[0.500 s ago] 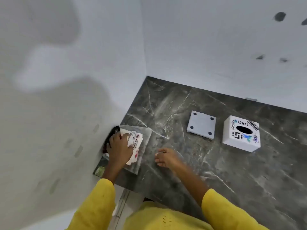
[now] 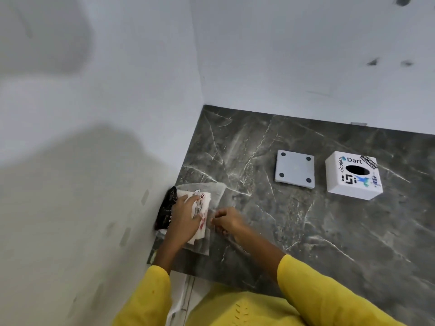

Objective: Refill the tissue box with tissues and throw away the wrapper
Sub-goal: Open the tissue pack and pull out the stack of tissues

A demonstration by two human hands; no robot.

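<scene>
A tissue pack (image 2: 203, 203) in a clear plastic wrapper (image 2: 217, 191) with print on it lies at the left edge of the dark marble counter (image 2: 259, 220). My left hand (image 2: 186, 220) lies flat on top of the pack, pressing it down. My right hand (image 2: 227, 220) has its fingers pinched at the wrapper's right edge. The white tissue box (image 2: 354, 178), with stickers and an oval slot on top, stands at the right. Its flat white base plate (image 2: 295, 168) with round pads at its corners lies beside it, to the left.
A dark printed object (image 2: 166, 208) sits between the pack and the white wall (image 2: 106, 161) at the left. A second white wall (image 2: 306, 55) runs behind the counter. The counter's front edge is near my body.
My right hand has moved left from the bare counter to the wrapper's right edge and closed its fingers there. My left hand stays on the pack.
</scene>
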